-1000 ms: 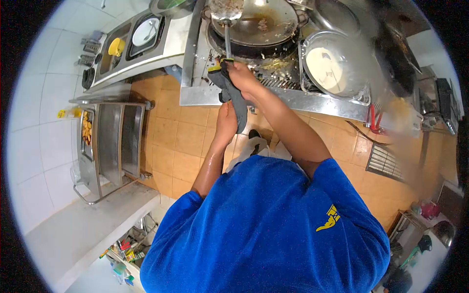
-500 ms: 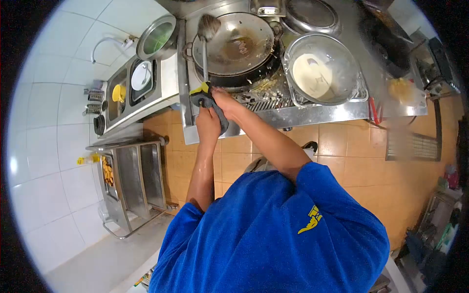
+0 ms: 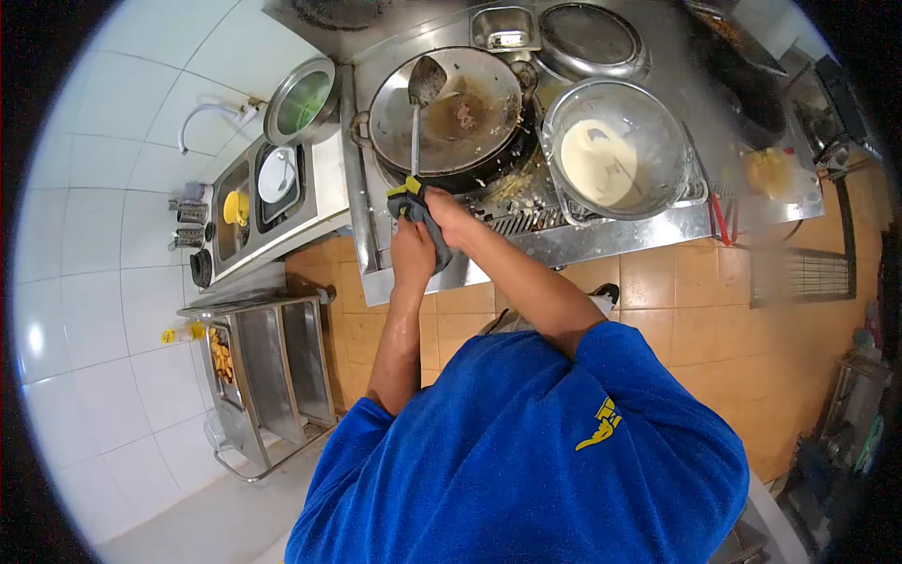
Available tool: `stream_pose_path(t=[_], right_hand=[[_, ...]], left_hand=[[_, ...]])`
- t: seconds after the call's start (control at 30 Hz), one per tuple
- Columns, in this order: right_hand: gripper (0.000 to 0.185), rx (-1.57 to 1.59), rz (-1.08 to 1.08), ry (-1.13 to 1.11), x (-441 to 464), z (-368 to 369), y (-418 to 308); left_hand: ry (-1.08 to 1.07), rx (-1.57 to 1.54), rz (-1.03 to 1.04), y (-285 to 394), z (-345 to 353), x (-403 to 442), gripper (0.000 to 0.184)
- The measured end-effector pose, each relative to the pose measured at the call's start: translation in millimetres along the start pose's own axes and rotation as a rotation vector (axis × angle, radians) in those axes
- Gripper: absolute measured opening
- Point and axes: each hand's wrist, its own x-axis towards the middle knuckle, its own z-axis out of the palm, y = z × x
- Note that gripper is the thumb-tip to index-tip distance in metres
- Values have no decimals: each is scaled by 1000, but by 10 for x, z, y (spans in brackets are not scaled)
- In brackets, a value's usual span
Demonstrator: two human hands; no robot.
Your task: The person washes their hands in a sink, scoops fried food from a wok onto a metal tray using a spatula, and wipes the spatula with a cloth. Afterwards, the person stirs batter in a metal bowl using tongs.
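A long-handled spatula (image 3: 415, 141) reaches over a large wok (image 3: 385, 99), its broad blade above the wok's upper inside wall. Around the lower end of its handle is a dark grey cloth (image 3: 434, 246) with a yellow edge. My left hand (image 3: 413, 256) is closed on the cloth from below. Beside it, farther up, my right hand (image 3: 449, 214) is closed on the cloth at the handle; its fingertips are partly hidden. Some brownish liquid and a small pinkish lump (image 3: 464, 116) lie in the wok.
Right of the wok stands a metal bowl (image 3: 672, 122) of cream-coloured batter. Food scraps litter the stove (image 3: 601, 233). Behind are a small steel pan (image 3: 507, 39) and a round lid (image 3: 590, 42). A sink (image 3: 225, 240) and a steel trolley (image 3: 268, 362) stand at left.
The spatula blade has moved right and down, from the wok's left rim to over its inside. Both hands stay closed at the cloth. The whole view has shifted slightly.
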Motion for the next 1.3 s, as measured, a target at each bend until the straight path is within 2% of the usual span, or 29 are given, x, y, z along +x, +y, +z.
stream_pose_path(t=[0.13,0.17,0.23,0.27,0.33,0.37,0.47,0.57,0.6,0.7,0.73,0.8,0.83,0.87,0.9,0.93,0.97,1.03,1.07,1.1,1.17,1.23,1.3], right_hand=[[30,-2,70,63,-166,93,-238],[30,19,123,48,-164,101,-298],[30,-54,83,-32,-151,97,-178],[29,-193,75,5,-232,163,-174],[29,-479,57,74,-465,329,-186],[29,-523,21,41,-525,329,-128],[30,-615,-51,-39,-555,282,-179],[30,-615,20,-54,-394,249,-405],[29,-420,60,-69,-716,536,-679],[29,-867,-160,92,-828,539,-381],[35,-827,-100,-7,-993,517,-275],[35,-742,-89,-29,-874,363,-132],[36,-704,-80,-39,-793,264,-72],[35,-651,6,96,-876,432,-277],[36,-543,67,-38,-719,353,-382],[33,-672,7,50,-649,276,-269],[31,-795,-58,138,-551,204,-117],[32,-913,-221,27,-744,142,241],[33,-881,-148,-14,-741,94,238],[32,-922,67,-59,-913,225,-51],[33,-567,173,-80,-764,235,-293],[33,-690,49,58,-994,303,-152],[33,-992,-174,55,-1099,244,165]], left_hand=[[-87,-200,52,-181,34,-196,20],[-69,-324,1,-224,52,-251,21],[-37,-566,-93,-268,104,-370,24],[50,-601,-58,-241,104,-413,27],[-165,-577,-204,-164,-174,-361,26],[-274,-564,-286,-131,-314,-390,26],[-265,-491,-210,-17,-450,-459,27],[-12,-605,-45,123,-299,-602,26],[-48,-703,-86,194,-300,-638,26],[-105,-555,-195,-28,-215,-709,26],[-123,-625,-201,-77,-238,-720,25],[-154,-778,-220,-104,-282,-769,25],[-96,-763,-173,-42,-254,-814,25],[-44,-744,-128,55,-213,-876,24],[11,-725,-78,116,-179,-911,23],[-71,-705,-170,27,-130,-894,24],[-135,-667,-174,-38,-201,-888,24],[-254,-588,-179,-146,-342,-856,25],[-147,-749,-172,-40,-341,-929,24],[-55,-723,-104,-4,-232,-952,24],[117,-663,22,26,-49,-1022,25],[-90,-595,-86,-24,-150,-1054,27],[-262,-625,-160,-187,-232,-1008,26]])
